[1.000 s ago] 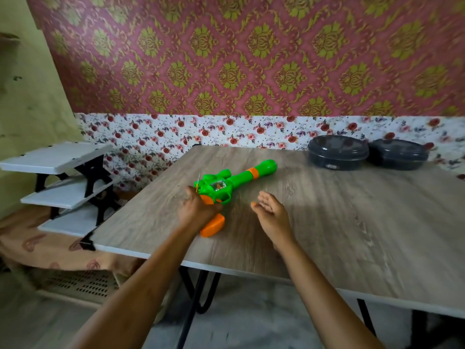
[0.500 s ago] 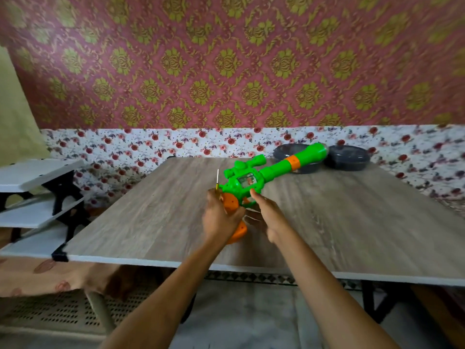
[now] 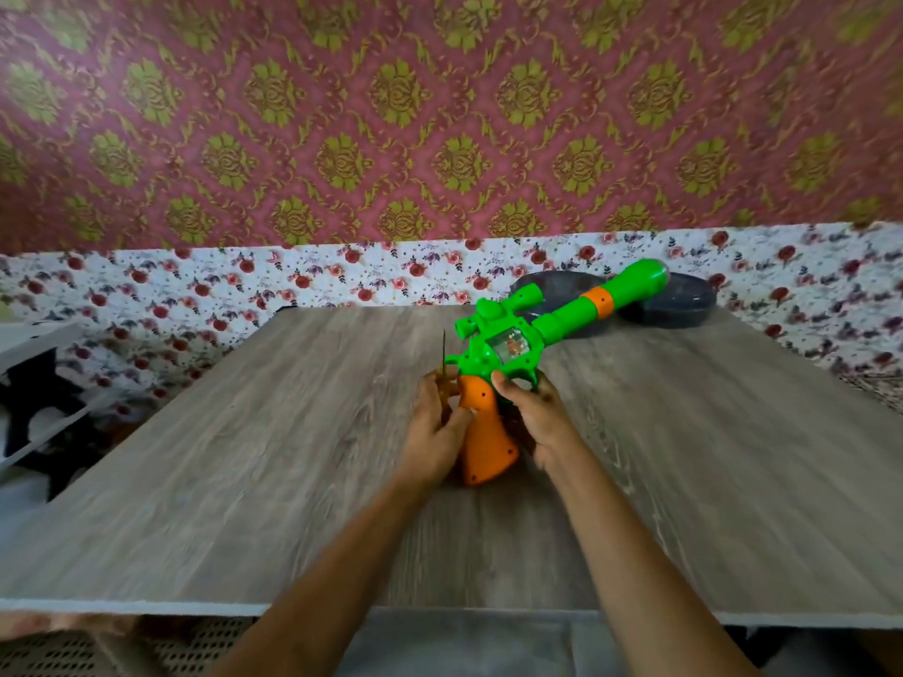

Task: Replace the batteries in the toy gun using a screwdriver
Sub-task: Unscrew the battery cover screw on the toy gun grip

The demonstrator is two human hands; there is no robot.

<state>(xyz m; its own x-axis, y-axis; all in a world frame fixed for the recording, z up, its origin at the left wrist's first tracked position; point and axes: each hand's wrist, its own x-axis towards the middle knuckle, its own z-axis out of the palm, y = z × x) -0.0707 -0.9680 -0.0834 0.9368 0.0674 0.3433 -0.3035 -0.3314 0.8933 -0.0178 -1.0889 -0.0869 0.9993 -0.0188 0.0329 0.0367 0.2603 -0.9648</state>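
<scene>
Both left hand (image 3: 432,432) and right hand (image 3: 542,417) clasp the toy gun (image 3: 508,344), left also pinching the screwdriver (image 3: 443,351); brace its grip on the counter (image 3: 244,481) before unscrewing.

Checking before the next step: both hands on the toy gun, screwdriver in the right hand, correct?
Not quite. The head view shows the screwdriver in the left hand, shaft pointing up; the right hand holds only the toy gun. Both hands are on it.
</scene>
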